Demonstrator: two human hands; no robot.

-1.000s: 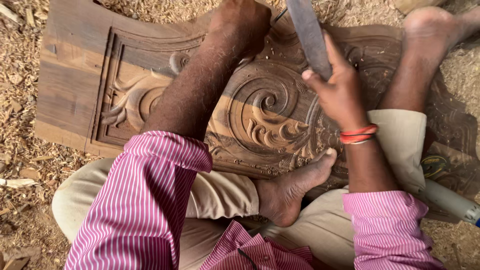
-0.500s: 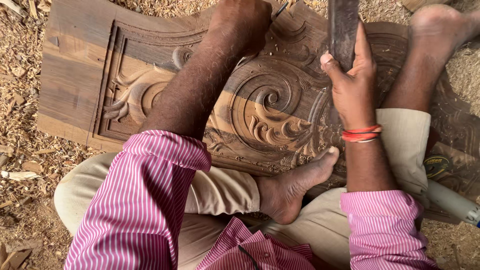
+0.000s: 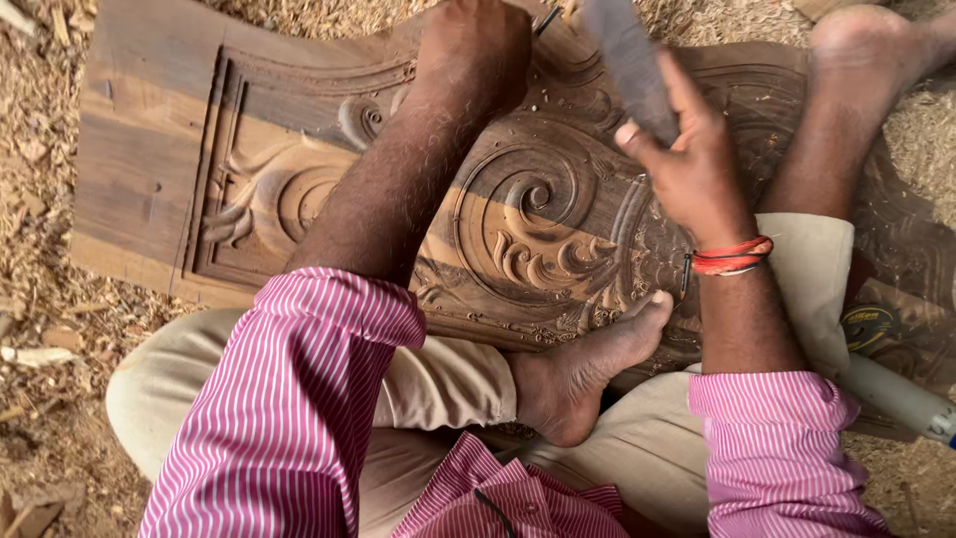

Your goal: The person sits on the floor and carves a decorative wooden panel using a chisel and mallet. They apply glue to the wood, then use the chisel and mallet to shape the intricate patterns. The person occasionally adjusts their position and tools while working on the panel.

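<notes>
Carved wooden panel [image 3: 299, 149]: flat on sawdust, under both hands. Left hand [image 3: 476, 45]: fist closed on thin chisel [image 3: 546, 17] at panel's top edge. Right hand [image 3: 687, 164]: fingers wrapped round blurred mallet [image 3: 622, 55], raised above panel's spiral carving [image 3: 523, 194].

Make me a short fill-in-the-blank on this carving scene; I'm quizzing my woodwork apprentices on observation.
1. The right hand holds a flat ____ mallet raised above the carved panel.
2. The left hand grips a thin metal ____ against the panel.
3. The right wrist wears a ____ thread band.
4. The ground around the panel is covered with wood ____.

Missing words: wooden; chisel; red; shavings
</notes>
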